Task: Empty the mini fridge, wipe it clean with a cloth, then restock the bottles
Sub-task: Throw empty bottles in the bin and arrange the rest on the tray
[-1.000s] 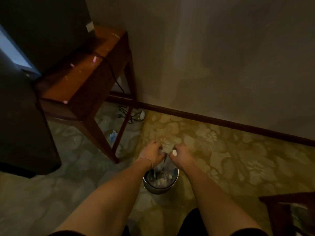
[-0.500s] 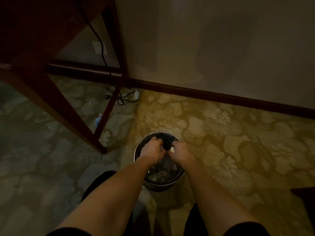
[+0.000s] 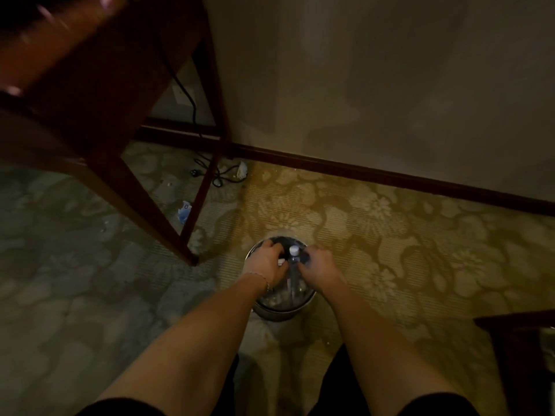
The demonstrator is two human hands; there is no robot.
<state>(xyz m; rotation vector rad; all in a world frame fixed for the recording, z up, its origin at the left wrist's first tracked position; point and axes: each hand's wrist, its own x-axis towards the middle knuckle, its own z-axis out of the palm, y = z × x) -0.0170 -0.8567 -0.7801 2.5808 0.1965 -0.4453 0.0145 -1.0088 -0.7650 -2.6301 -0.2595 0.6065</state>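
A round metal bin (image 3: 271, 314) stands on the patterned carpet, with several clear plastic bottles inside it. Both my hands reach into its top. My right hand (image 3: 319, 267) is closed around the neck of an upright clear bottle (image 3: 294, 257) with a white cap. My left hand (image 3: 266, 261) is curled over the bin's far-left side, and a second white cap (image 3: 281, 261) shows under its thumb. The light is dim, so the left hand's grip is hard to make out. Neither the mini fridge nor a cloth is in view.
A dark wooden table (image 3: 90, 85) overhangs the upper left, and its front leg (image 3: 168, 232) lands close to the bin's left. A black cable and plug (image 3: 222, 174) lie by the skirting board. A blue-and-white scrap (image 3: 183, 211) lies under the table. Dark furniture (image 3: 519, 355) fills the lower right corner.
My view has dropped and moved closer to the floor, and the fridge has left the frame. My hands went from above the bin down into it with the bottles.
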